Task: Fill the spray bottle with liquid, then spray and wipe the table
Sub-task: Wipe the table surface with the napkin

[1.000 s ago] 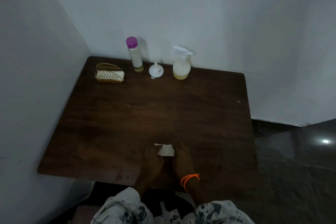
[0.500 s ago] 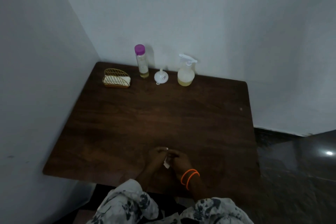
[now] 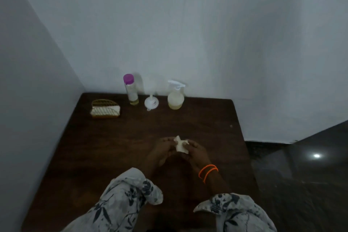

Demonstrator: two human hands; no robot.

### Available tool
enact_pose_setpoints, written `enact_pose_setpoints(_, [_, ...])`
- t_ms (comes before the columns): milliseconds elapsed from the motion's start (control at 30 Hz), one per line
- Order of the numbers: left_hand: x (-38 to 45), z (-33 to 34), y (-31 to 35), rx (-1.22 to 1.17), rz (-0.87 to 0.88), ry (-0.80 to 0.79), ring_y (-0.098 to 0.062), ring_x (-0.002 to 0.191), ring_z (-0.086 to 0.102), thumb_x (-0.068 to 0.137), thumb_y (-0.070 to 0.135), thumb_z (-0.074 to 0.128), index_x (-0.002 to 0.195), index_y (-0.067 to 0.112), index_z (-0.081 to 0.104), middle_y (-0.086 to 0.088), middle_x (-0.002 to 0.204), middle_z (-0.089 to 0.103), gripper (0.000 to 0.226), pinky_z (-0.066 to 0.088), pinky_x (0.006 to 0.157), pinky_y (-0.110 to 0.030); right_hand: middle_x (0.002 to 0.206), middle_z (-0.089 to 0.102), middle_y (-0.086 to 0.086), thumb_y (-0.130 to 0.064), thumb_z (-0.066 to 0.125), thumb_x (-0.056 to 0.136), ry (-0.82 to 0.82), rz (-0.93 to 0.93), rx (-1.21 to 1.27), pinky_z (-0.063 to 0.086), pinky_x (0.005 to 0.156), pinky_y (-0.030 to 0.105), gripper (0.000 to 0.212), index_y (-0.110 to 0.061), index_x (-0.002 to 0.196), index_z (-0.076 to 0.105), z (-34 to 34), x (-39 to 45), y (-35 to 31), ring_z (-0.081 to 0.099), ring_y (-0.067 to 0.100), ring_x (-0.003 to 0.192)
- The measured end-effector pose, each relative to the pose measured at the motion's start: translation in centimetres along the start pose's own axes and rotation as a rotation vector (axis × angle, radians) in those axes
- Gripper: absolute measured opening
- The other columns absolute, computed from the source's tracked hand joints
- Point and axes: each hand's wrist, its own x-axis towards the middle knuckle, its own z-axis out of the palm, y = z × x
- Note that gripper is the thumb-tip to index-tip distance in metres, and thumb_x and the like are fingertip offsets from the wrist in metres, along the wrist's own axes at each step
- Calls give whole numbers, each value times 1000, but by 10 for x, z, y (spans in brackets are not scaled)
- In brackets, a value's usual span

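Both hands bunching tissue, lower centre of frame.
Left hand (image 3: 162, 149) and right hand (image 3: 195, 151): fingers grip the white tissue (image 3: 180, 144) above the counter (image 3: 105, 149), likely readying a wiping pad; spray bottle (image 3: 175, 98) parked upper centre.

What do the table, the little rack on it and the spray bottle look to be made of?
Table: dark wood or wood veneer, with faint grain and a dull sheen. Rack: thin gold-coloured wire, likely metal. Spray bottle: translucent plastic, yellowish liquid showing through, white plastic trigger.

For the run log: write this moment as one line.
hands: left and right hold tissue above table | spray bottle at back, capped, part full | funnel beside it | stage: wiping
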Motion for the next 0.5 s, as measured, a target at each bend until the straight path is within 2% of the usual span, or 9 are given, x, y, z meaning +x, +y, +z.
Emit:
enact_pose_setpoints(33, [2,7,9,23,14,-26,-34,105,68,99,0,62,126,-5,63,-25,117,68,28,62,74,-39,121,67,25,-2,67,94,-9,-3,-10,62,78,42,32,1,126,64,1,-1,-11,66,36,105])
enact_pose_setpoints(100, [6,21,24,94,63,-71,-40,111,67,99,0,64,126,-10,64,-30,121,67,29,61,89,-48,117,67,28,2,67,92,-3,-61,-42,59,81,42,35,7,126,63,0,0,-33,66,36,101])
enact_pose_setpoints(133, [7,28,31,145,93,-91,-42,112,67,98,0,65,125,-11,65,-32,123,67,29,59,95,-50,112,68,28,6,66,91,13,-112,-76,59,79,38,36,11,126,62,-2,0,-44,67,33,95])
enact_pose_setpoints(233, [10,53,48,296,195,-101,-40,107,69,95,0,69,119,-10,70,-29,119,70,26,57,93,-45,104,68,24,11,68,87,83,-242,-243,60,70,25,34,13,120,64,-12,1,-73,66,23,82])
enact_pose_setpoints(267, [12,64,52,339,213,-100,-37,102,71,94,0,70,117,-9,71,-27,116,71,25,58,89,-42,106,68,25,11,70,85,118,-272,-275,61,74,28,34,12,119,66,-18,2,-81,66,24,85])
enact_pose_setpoints(333, [16,86,57,412,234,-119,-25,82,69,94,0,71,115,-7,72,-24,109,72,23,58,72,-31,112,67,29,12,72,84,181,-308,-301,57,92,46,34,12,117,67,-31,1,-96,63,29,95])
enact_pose_setpoints(400, [21,111,57,493,242,-132,-18,70,66,93,3,73,112,-3,75,-23,104,74,20,56,61,-25,115,66,31,13,72,83,241,-315,-285,52,101,54,34,14,117,66,-50,-1,-107,62,31,99])
enact_pose_setpoints(433, [23,126,55,522,252,-130,-19,68,66,92,4,75,109,-2,77,-25,103,75,18,58,64,-28,116,66,31,13,73,83,274,-315,-278,52,102,54,35,15,117,66,-63,-1,-113,61,31,100])
enact_pose_setpoints(500, [26,153,47,548,265,-118,-27,72,70,88,5,80,99,0,79,-27,102,76,13,62,78,-40,114,66,29,14,72,83,320,-300,-257,51,102,54,37,16,119,65,-87,-2,-120,61,32,101])
